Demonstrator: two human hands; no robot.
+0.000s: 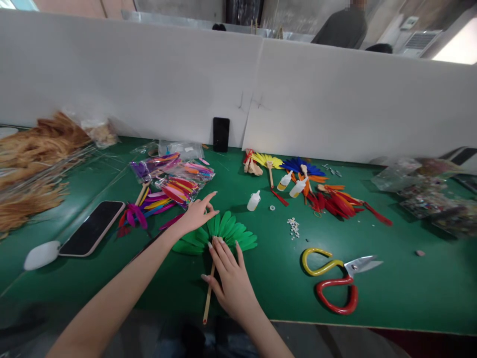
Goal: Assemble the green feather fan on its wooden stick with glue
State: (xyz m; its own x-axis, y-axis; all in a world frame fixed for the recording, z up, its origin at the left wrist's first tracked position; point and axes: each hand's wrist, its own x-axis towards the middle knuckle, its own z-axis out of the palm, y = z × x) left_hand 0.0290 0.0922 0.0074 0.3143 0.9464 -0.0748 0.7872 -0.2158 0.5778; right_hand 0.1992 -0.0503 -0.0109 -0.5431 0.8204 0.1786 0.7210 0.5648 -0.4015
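Note:
A green feather fan point(237, 229) lies spread on the table, its thin wooden handle point(208, 298) pointing toward me. My right hand point(230, 272) rests flat over the base of the feathers, fingers stretched out and thumb beside the handle, covering the joint. Above the fan's upper left feathers is my left hand point(198, 215), its fingers apart and nothing visible in them. Whether it touches the feathers I cannot tell. Just beyond the fan stands a small white glue bottle point(254, 201). Small white beads point(293, 227) lie in a loose pile to the right.
Scissors point(348, 268) with yellow and red handles lie at right. Two more glue bottles point(285, 181) stand near yellow point(267, 160) and blue feather fans point(303, 167). Colourful bagged feathers point(182, 181), a phone point(93, 227) and tan fibre point(40, 144) are at left. A white partition point(149, 84) borders the back.

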